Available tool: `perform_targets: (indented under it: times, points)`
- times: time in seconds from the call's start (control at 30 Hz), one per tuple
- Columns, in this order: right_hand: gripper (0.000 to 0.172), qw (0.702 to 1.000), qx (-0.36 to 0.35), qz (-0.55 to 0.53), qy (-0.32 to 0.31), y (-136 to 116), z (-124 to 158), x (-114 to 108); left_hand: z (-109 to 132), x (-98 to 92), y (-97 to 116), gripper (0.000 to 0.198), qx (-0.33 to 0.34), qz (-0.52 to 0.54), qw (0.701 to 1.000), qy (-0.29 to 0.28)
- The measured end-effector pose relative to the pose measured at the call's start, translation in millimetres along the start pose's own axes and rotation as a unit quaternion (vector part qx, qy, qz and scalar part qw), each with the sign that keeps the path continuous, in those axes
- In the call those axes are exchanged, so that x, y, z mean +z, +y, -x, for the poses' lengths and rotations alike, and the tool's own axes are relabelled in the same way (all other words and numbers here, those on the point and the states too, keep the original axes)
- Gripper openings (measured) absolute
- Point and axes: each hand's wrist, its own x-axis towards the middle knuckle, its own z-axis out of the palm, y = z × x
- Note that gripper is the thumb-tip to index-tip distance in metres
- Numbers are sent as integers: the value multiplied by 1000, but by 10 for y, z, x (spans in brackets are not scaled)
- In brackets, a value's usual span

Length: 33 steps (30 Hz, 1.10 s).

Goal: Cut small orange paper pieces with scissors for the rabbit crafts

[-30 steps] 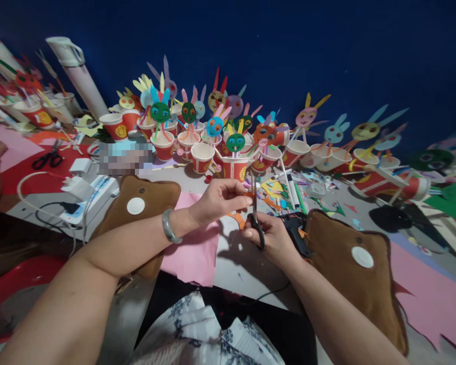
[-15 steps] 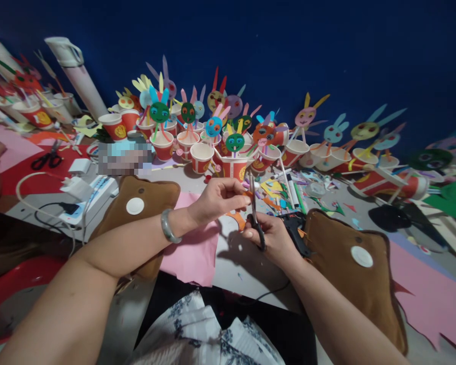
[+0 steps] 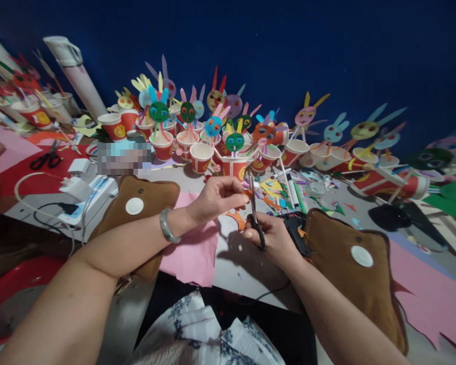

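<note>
Holding the small orange piece [image 3: 247, 193] calls for a light pinch: it appears to be paper or thin card, and should therefore be almost weightless, flexible and easily creased or torn. The left hand [image 3: 222, 200] has thumb and forefinger closed on this piece, above the table [image 3: 243, 279] and immediately left of the scissors [image 3: 253, 203]; the fingers cover most of it, so its outline cannot be told. Take hold at the edge on the left, away from the blades, with enough pressure to stop it turning but not enough to buckle it. The right hand [image 3: 275, 238] is closed around the dark handles of the scissors, blades directed to the far side; whether the blades are parted cannot be told at this scale. The scissors should be rigid and moderately light, with smooth metal blades that offer poor grip; hold them by the handle loops only, and keep the left fingertips off the cutting line. An orange scrap [image 3: 236, 220] lies below the hands, between them; judged equally light, it could shift at a touch, and is best lifted by an edge. A pink sheet [image 3: 190, 253] lies to the left, partly under the left forearm; it looks thin and should crease under load.
</note>
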Motion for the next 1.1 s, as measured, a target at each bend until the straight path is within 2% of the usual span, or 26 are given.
perform_targets:
  times: [0.67,0.9,1.1]
  points:
    - [48,1000,-3,19,0,12,1,-2,0,-8,23,11,20,-13,1000,12]
    - [48,1000,7,17,6,-14,4,-3,5,-2,39,27,18,-9,1000,23]
    - [48,1000,0,30,4,-2,5,-1,11,16,24,19,6,-2,1000,15]
